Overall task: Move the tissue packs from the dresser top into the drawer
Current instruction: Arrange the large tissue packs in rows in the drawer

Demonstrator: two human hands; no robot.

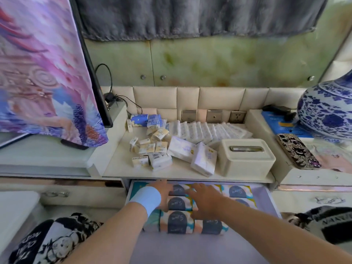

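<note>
Both hands are reaching into the open drawer (266,197): left hand (163,195) and right hand (205,201) lying open-fingered on patterned tissue packs (177,221), gripping nothing.

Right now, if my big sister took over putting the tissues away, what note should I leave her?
Left hand: open, flat on the colourful tissue packs in the open drawer, holding nothing.
Right hand: open, fingers spread over the same packs, holding nothing.
Done: several colourful packs already lie in rows in the drawer.
Left: the dresser top still holds a heap of small pocket packs, two bigger white packs and a row of flat white packs at the back. The cream tissue box stands beside them.
Next, probably: reach up for the small packs nearest the edge.
</note>
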